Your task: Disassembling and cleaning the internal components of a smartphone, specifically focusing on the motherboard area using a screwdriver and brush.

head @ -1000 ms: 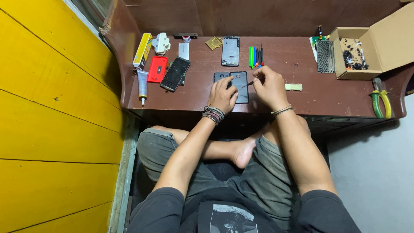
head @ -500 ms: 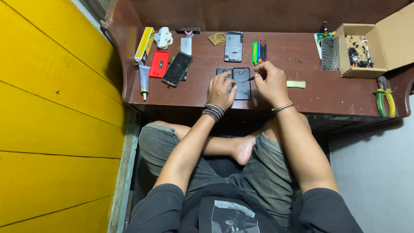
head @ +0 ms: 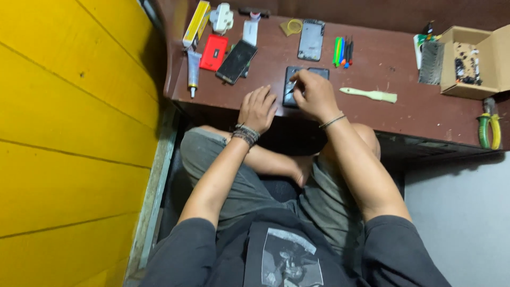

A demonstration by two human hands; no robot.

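The opened phone [head: 297, 85] lies flat near the front edge of the table [head: 404, 114], about midway along it, with the right hand [head: 313, 95] bent over it and pinching a thin pointed tool [head: 291, 86] whose tip rests on the phone's upper left part. The left hand [head: 257, 109] lies open and flat on the table just left of the phone, holding nothing, so nothing seems to pin the phone down; a hard push with the tool could slide it toward the edge and off onto the lap below, or let the tip skid and scratch the inside. A pale brush [head: 369, 95] lies just right of the working hand, where an elbow swing might knock it. Farther back, a second open phone [head: 311, 40] and a row of coloured screwdrivers [head: 342, 51] sit close together, while a dark screen [head: 236, 61] and a glue tube [head: 193, 72] lie toward the left edge.
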